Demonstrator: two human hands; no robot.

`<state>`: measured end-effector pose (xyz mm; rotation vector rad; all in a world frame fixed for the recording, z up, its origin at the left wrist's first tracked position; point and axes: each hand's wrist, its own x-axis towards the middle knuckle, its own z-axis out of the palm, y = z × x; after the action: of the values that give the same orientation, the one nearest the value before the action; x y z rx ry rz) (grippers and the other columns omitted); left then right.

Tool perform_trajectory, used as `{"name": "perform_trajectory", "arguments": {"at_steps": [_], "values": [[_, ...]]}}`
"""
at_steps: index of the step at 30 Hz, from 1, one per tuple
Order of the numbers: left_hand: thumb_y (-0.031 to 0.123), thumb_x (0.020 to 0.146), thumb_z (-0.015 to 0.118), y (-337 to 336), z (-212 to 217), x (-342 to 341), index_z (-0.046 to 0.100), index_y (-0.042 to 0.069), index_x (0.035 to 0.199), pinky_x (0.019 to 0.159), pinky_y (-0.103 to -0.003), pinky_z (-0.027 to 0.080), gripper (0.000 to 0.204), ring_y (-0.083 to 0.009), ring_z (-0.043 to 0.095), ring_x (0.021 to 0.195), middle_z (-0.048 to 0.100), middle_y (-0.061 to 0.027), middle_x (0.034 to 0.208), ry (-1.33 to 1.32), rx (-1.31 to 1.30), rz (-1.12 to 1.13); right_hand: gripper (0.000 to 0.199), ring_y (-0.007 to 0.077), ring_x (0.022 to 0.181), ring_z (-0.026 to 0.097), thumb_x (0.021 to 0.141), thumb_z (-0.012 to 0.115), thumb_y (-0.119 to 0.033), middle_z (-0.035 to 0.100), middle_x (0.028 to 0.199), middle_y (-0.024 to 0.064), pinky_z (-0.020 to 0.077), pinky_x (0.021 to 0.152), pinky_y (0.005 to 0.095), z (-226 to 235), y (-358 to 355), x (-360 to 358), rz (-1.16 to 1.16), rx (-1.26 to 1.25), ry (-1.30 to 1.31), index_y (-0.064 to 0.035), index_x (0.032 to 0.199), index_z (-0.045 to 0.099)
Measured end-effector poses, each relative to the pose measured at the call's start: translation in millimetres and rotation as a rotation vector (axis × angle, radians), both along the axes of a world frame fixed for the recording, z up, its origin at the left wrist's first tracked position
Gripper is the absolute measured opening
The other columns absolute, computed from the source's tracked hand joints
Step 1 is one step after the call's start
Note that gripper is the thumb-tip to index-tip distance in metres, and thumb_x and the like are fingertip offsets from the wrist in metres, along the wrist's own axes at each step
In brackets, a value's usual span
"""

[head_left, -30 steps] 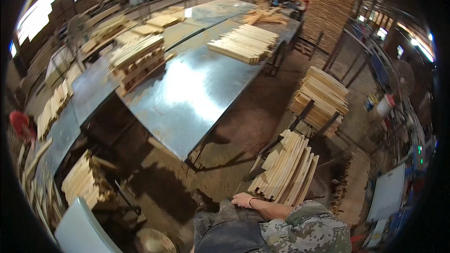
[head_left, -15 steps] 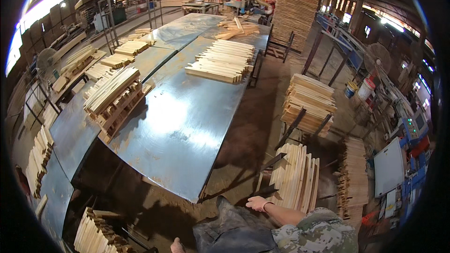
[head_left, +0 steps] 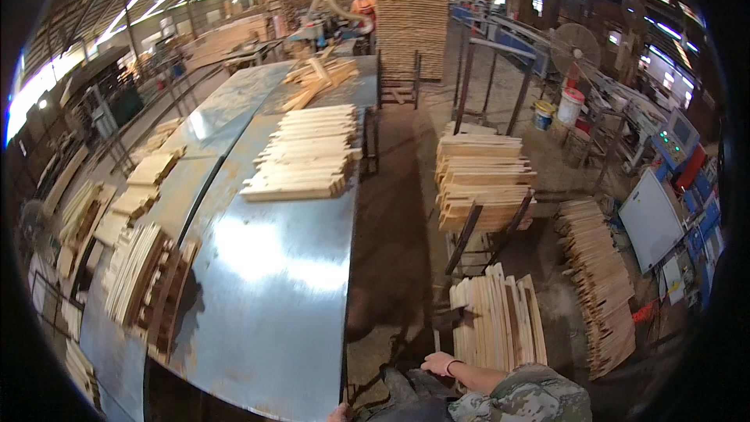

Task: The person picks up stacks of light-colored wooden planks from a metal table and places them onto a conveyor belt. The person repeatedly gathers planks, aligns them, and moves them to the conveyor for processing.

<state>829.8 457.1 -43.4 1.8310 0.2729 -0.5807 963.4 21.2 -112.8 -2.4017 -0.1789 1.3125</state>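
My right hand (head_left: 439,363) rests palm down at the lower edge, just below a stack of pale wooden slats (head_left: 498,320) standing on end; a band circles the wrist and a camouflage sleeve follows it. The fingers lie together and I cannot see anything held in them. Only the fingertips of my left hand (head_left: 339,413) show at the bottom edge, close to the near corner of the long metal table (head_left: 273,281). Whether those fingers hold something is hidden.
On the table lie a flat pile of slats (head_left: 303,155) and a darker bundle (head_left: 148,289) at the left edge. A rack of stacked boards (head_left: 483,180) and another leaning slat pile (head_left: 601,281) stand right. A person in orange (head_left: 362,5) works far back.
The view has swung right and up, so the table now runs straight ahead. My right hand stays low by the upright slats; my left fingertips have come in at the bottom edge.
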Motion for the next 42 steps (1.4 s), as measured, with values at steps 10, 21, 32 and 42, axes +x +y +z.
{"name": "perform_trajectory", "arguments": {"at_steps": [10, 21, 32, 42], "values": [[0.036, 0.098, 0.067, -67.9, 36.7, 239.3, 0.076, 0.007, 0.114, 0.078, -0.049, 0.057, 0.035, -0.0324, 0.072, 0.084, 0.076, -0.0191, 0.094, 0.257, 0.130, 0.058, 0.038, 0.0342, 0.091, 0.073, 0.102, 0.058, -0.033, 0.073, 0.105, 0.0192, 0.0571, 0.081, 0.0479, 31.2, 1.2, 184.5, -0.323, 0.170, -0.006, -0.0004, 0.115, 0.070], [0.037, 0.101, 0.060, 38.4, -49.2, 236.3, 0.080, 0.003, 0.096, 0.072, -0.042, 0.060, 0.040, -0.0262, 0.074, 0.076, 0.077, -0.0164, 0.082, 0.273, 0.373, 0.196, 0.043, 0.0346, 0.078, 0.074, 0.095, 0.059, -0.039, 0.077, 0.095, 0.0194, 0.0583, 0.073, 0.0452, 91.6, 62.6, 315.6, -0.269, 0.122, 0.113, 0.0003, 0.104, 0.075], [0.022, 0.095, 0.066, 38.1, -61.8, 262.8, 0.054, 0.009, 0.079, 0.046, -0.039, 0.042, 0.024, -0.0216, 0.051, 0.049, 0.055, -0.0068, 0.064, 0.355, -0.443, 1.522, 0.040, 0.0276, 0.062, 0.067, 0.090, 0.065, -0.035, 0.073, 0.087, 0.0163, 0.0560, 0.058, 0.0429, 141.8, 78.8, 552.6, -0.121, -0.025, -0.127, -0.0010, 0.112, 0.072], [0.016, 0.094, 0.064, 33.0, -37.3, 441.7, 0.055, 0.008, 0.079, 0.044, -0.034, 0.038, 0.019, -0.0167, 0.049, 0.047, 0.053, -0.0046, 0.063, 0.271, -0.314, 1.538, 0.077, 0.0438, 0.134, 0.058, 0.090, 0.068, -0.035, 0.060, 0.147, 0.0255, 0.0506, 0.110, 0.0493, 207.0, 127.5, 850.8, -0.345, -0.024, -0.676, -0.0086, 0.159, 0.044]]}}
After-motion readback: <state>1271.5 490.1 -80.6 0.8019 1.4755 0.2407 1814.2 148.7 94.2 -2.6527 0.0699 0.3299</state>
